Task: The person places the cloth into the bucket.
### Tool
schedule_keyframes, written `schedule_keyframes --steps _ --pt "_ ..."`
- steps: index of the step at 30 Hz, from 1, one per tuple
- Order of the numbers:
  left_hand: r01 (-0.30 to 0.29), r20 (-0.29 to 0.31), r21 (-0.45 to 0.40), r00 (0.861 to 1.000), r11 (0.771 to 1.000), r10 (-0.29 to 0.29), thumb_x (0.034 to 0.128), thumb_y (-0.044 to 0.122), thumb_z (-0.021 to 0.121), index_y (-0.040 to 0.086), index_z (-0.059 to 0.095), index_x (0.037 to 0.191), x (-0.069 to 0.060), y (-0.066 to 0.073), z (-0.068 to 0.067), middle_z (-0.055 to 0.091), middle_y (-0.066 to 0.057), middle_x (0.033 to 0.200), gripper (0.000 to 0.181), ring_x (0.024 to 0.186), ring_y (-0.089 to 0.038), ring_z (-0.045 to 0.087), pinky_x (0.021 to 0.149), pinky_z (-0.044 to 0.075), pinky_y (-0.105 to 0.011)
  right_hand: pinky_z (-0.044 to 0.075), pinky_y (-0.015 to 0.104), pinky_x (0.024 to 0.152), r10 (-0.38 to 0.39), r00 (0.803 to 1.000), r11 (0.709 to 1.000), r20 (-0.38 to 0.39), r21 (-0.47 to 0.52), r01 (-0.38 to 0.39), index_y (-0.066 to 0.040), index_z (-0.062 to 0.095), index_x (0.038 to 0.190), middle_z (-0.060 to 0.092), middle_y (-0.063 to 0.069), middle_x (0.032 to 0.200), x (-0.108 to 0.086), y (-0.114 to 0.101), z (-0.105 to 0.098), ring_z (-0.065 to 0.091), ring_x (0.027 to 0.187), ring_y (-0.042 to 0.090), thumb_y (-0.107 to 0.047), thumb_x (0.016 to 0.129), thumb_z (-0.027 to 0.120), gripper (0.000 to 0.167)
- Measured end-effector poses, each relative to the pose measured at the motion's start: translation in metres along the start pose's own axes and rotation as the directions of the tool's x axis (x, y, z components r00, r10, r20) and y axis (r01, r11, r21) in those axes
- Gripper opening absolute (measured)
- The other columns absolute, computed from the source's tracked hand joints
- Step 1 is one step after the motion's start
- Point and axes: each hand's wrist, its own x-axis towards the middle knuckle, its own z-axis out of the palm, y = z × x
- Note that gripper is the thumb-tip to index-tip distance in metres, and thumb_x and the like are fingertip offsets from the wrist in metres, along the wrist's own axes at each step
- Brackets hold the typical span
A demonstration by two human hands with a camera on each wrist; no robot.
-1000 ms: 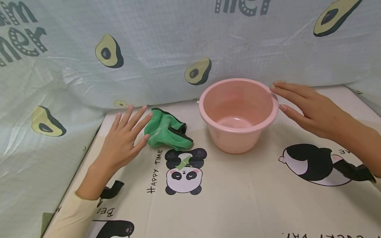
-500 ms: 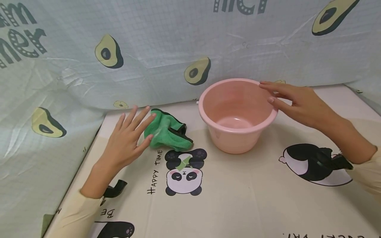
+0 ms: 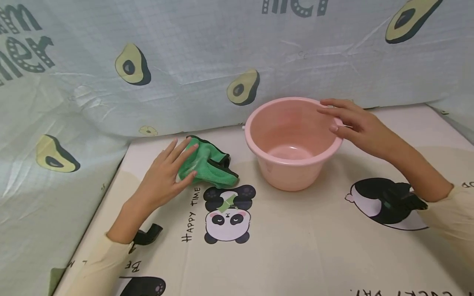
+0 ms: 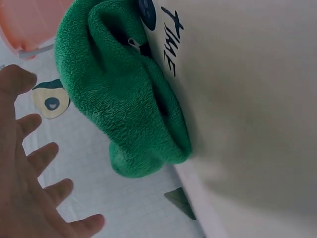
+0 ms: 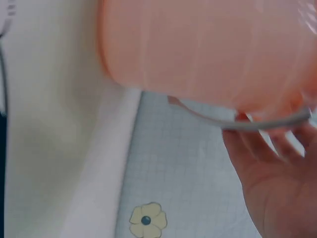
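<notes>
A pink plastic bucket (image 3: 292,168) stands upright at the back of the table, its inside visible from above. My right hand (image 3: 361,127) is at its right rim, fingertips and thumb reaching over the edge. In the right wrist view, the bucket's thin grey handle (image 5: 257,124) passes in front of the fingers of that hand (image 5: 282,183). A crumpled green cloth (image 3: 207,164) with dark edging lies left of the bucket. Over the cloth's left side hovers my left hand (image 3: 161,176), fingers spread; the left wrist view shows it apart from the cloth (image 4: 114,89).
The table cover (image 3: 289,238) carries printed pandas and lettering. Behind it and at the left hangs a pale sheet (image 3: 185,53) with avocado prints, close to the bucket's back. The table's left edge (image 3: 107,189) runs beside the left arm.
My right hand has moved left from beside the bucket to over its rim. The left hand has shifted slightly right, farther over the cloth. Cloth and bucket stay in place.
</notes>
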Motion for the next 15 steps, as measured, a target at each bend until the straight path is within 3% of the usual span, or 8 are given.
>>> schedule_keyframes --steps 3,7,11,15 --pt "0.062 0.057 -0.083 0.997 0.995 -0.057 0.0970 0.033 0.067 0.019 0.037 0.158 0.002 -0.001 0.004 0.028 -0.008 0.166 0.070 0.151 -0.047 0.020 0.113 0.027 -0.070 0.039 0.015 0.089 0.054 0.993 0.991 0.103 0.120 -0.066 -0.029 0.048 0.153 0.029 -0.011 0.162 0.003 0.003 -0.006 0.038 0.134 0.015 -0.018 0.103 0.057 0.052" --pt "0.169 0.152 -0.166 0.978 0.971 -0.144 0.0972 0.037 0.069 0.019 0.034 0.160 0.006 -0.003 0.008 0.022 -0.007 0.168 0.074 0.152 -0.046 0.017 0.113 0.025 -0.072 0.043 0.012 0.095 0.080 0.979 0.956 0.186 0.265 -0.128 -0.021 0.051 0.151 0.026 -0.009 0.163 0.009 0.006 -0.011 0.038 0.140 0.023 -0.012 0.103 0.058 0.050" --pt "0.254 0.222 -0.226 0.954 0.941 -0.204 0.0969 0.042 0.068 0.015 0.033 0.160 0.011 -0.007 0.010 0.018 -0.010 0.169 0.077 0.153 -0.044 0.017 0.117 0.021 -0.068 0.051 0.018 0.095 0.078 0.976 0.915 0.204 0.375 -0.152 -0.011 0.053 0.148 0.028 -0.003 0.163 0.014 0.008 -0.010 0.047 0.135 0.015 -0.003 0.102 0.058 0.047" --pt "0.356 0.287 -0.274 0.917 0.893 -0.277 0.0978 0.050 0.064 0.012 0.029 0.161 0.013 -0.010 0.011 0.015 -0.013 0.169 0.081 0.154 -0.042 0.015 0.119 0.018 -0.066 0.053 0.020 0.094 0.086 0.975 0.899 0.204 0.406 -0.164 -0.010 0.054 0.147 0.030 -0.002 0.163 0.017 0.008 -0.009 0.051 0.129 0.007 -0.003 0.101 0.061 0.048"
